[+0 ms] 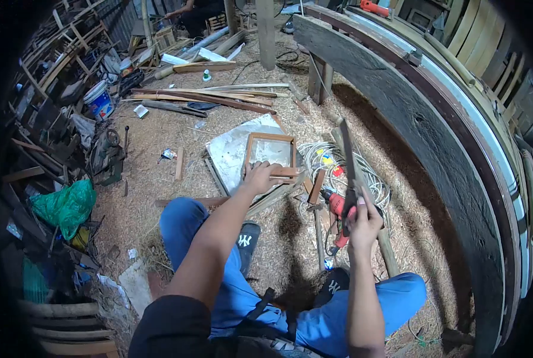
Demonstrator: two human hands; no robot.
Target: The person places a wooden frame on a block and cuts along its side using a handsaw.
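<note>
A small rectangular wooden frame (270, 138) lies on a pale, worn board (227, 149) on the ground. My left hand (258, 177) rests on the near left corner of the frame, its fingers curled over the wood. My right hand (365, 224) is closed around the handle of a long saw-like tool (349, 152), which is raised with its dark blade pointing up and away. Below and beside that hand lies a red power drill (336, 204). A hammer (319, 230) lies left of the drill.
Coiled pale cable (371, 182) lies right of the board. A long dark plank (421, 119) curves along the right side. Wood strips (218, 98) lie ahead. Left are a bucket (99, 101), a green bag (66, 206) and scrap wood. A person (197, 15) is far back.
</note>
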